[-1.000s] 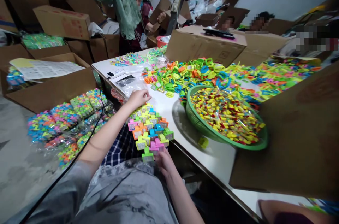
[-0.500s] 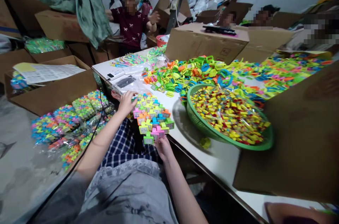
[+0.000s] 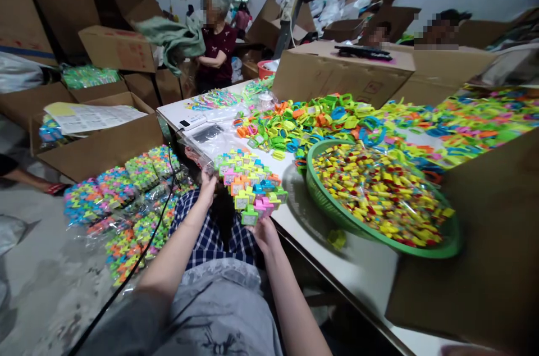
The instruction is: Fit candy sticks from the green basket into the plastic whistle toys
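A stacked block of small colourful plastic toys point(image 3: 249, 183) sits at the near edge of the white table point(image 3: 362, 266). My left hand point(image 3: 208, 185) grips a clear plastic bag point(image 3: 206, 149) at the block's left side. My right hand point(image 3: 264, 231) holds the block's near end, fingers under the green and pink pieces. A green basket point(image 3: 337, 215) full of small yellow and red packets stands just right of the block.
Loose bright plastic rings point(image 3: 337, 120) cover the table's far part. Bagged toy bundles point(image 3: 126, 199) lie on the floor at left beside open cardboard boxes point(image 3: 101, 142). A brown box flap point(image 3: 484, 255) rises at right. A person point(image 3: 217, 36) stands at the back holding green cloth.
My left hand has slid from the far top of the toy block down to its left side at the bag. The view shifted left. The person at the back lowered the green cloth.
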`<state>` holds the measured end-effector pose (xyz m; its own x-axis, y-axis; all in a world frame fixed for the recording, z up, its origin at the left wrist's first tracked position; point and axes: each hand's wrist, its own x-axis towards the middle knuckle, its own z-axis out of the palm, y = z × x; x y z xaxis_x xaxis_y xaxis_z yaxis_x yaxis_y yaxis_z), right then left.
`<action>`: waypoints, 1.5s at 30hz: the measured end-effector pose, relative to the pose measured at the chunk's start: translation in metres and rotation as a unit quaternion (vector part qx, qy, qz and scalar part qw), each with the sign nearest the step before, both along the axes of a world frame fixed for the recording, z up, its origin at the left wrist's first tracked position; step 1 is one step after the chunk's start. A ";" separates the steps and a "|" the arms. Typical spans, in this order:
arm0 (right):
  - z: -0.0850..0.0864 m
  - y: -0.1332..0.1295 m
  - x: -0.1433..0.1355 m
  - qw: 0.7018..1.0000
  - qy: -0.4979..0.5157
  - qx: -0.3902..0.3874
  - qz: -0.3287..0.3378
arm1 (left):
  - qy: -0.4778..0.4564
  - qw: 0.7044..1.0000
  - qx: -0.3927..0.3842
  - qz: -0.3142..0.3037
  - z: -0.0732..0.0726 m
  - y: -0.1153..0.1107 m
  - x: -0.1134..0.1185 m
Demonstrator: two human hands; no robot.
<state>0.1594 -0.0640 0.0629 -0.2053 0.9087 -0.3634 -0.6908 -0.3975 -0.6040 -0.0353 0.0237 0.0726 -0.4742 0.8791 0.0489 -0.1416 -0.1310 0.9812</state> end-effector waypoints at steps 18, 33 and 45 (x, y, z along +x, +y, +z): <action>0.008 -0.013 0.030 0.999 -0.007 -0.010 -0.040 | 0.056 0.997 -0.037 0.048 -0.009 0.040 0.012; -0.009 -0.043 0.036 0.989 -0.048 0.010 -0.140 | 0.142 0.982 0.013 -0.128 -0.017 0.015 0.065; -0.006 -0.038 0.006 0.989 -0.053 -0.007 -0.137 | 0.319 0.943 0.050 0.085 0.029 0.005 0.046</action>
